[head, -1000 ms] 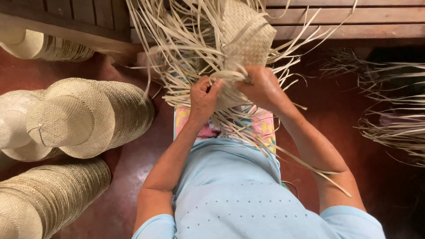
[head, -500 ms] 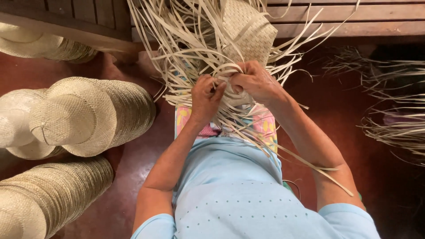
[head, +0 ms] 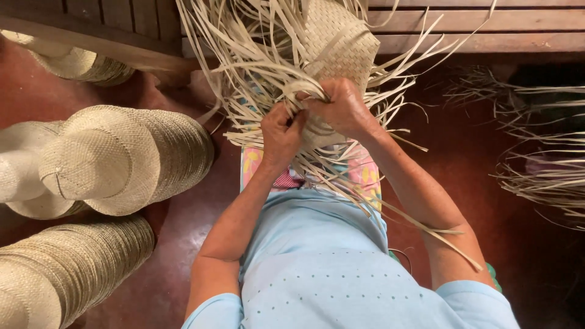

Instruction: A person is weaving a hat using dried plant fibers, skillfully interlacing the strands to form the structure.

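Mid-weave on the half-made straw hat (head: 341,42) held above the lap, the left hand (head: 281,131) and right hand (head: 341,109) pinch loose strips (head: 256,73) beside its woven crown, seemingly crossing strands; the next tuck likely needs a tight pull.

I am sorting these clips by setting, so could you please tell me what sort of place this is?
Probably a home craft workshop for weaving straw hats. Stacks of finished woven hats lie on the dark red floor, loose straw strips are piled nearby, and both the left hand and right hand work a half-woven hat.
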